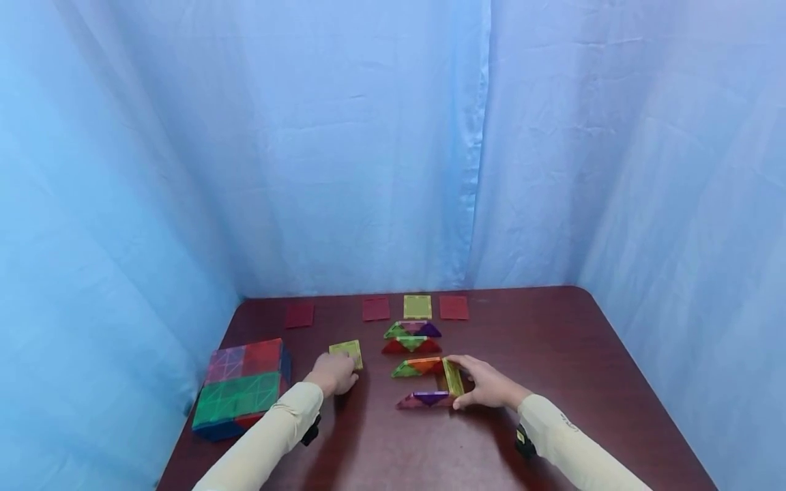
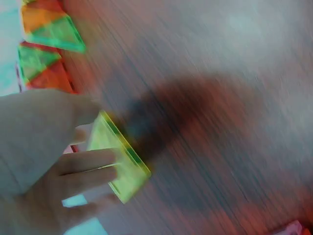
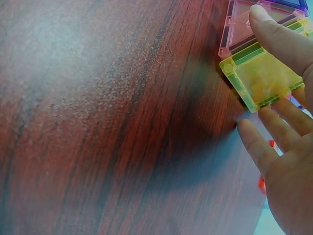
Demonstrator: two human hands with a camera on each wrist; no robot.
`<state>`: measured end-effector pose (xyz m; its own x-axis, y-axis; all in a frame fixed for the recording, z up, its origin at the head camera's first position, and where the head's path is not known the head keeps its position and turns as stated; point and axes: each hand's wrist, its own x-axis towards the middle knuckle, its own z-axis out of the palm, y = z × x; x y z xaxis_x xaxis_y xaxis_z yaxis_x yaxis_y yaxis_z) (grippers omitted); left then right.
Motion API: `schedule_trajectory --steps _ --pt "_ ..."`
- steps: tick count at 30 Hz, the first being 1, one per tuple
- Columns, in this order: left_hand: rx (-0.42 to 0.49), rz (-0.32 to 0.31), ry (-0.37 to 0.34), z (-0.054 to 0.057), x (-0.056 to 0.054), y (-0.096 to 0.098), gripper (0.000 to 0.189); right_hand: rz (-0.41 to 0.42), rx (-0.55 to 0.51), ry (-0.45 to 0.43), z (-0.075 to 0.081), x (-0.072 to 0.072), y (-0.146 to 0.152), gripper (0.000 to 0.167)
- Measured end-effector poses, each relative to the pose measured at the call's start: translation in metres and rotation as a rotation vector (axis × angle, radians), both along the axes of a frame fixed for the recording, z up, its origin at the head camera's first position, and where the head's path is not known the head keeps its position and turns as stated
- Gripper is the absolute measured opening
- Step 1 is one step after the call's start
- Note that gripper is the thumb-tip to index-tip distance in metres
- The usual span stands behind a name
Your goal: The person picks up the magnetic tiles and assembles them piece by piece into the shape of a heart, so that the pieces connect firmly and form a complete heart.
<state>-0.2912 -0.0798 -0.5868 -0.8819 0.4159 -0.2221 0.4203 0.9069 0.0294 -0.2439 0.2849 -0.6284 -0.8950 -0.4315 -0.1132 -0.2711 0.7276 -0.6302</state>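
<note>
My left hand (image 1: 334, 374) pinches a yellow square magnetic tile (image 1: 345, 348) by its edges, left of the middle of the table. In the left wrist view that tile (image 2: 131, 181) is tilted between thumb and fingers. Farther right, my right hand (image 1: 488, 385) spans a second yellow square tile (image 1: 453, 377) standing on edge, index finger at its far end and thumb at its near end. This tile meets the right ends of two upright strips: a green, orange and red one (image 1: 420, 367) and a pink and purple one (image 1: 424, 400). In the right wrist view the thumb overlaps the pink tile (image 3: 242, 22).
Two more upright strips stand behind, one red and green (image 1: 411, 346), one green and purple (image 1: 413, 330). Flat squares lie along the back edge: two dark red (image 1: 299, 315) (image 1: 376, 309), one yellow (image 1: 417, 307), one red (image 1: 454, 307). A multicoloured tile block (image 1: 239, 392) sits at left; blue curtains (image 1: 368, 136) surround the table.
</note>
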Motion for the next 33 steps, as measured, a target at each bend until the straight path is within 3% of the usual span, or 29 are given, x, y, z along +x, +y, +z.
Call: schedule_trajectory --steps 3,7,12,16,20,26,30,33 --pt "0.092 0.062 0.038 -0.008 -0.010 -0.010 0.054 -0.013 0.001 0.010 -0.001 -0.001 0.000 0.098" --pt "0.181 0.122 -0.036 -0.021 -0.015 -0.024 0.072 -0.016 -0.004 -0.003 -0.002 0.000 -0.001 0.099" --pt "0.204 0.067 -0.011 -0.033 -0.009 -0.029 0.067 -0.011 -0.017 -0.015 -0.002 0.003 -0.001 0.098" --pt "0.221 0.023 0.017 -0.035 -0.004 -0.027 0.067 -0.028 -0.006 -0.010 -0.002 0.004 0.000 0.098" --pt "0.261 -0.008 0.018 -0.029 0.004 -0.028 0.072 -0.033 -0.005 -0.029 -0.001 0.005 0.000 0.098" --pt "0.449 -0.079 0.073 -0.005 0.008 -0.022 0.077 -0.034 -0.002 -0.007 0.000 0.004 -0.004 0.099" --pt "0.512 -0.183 0.099 0.012 0.010 0.000 0.077 -0.052 0.010 -0.004 0.000 0.003 -0.004 0.098" --pt "0.484 -0.263 0.102 0.021 0.015 0.022 0.079 -0.044 0.017 0.006 0.001 0.003 -0.004 0.098"
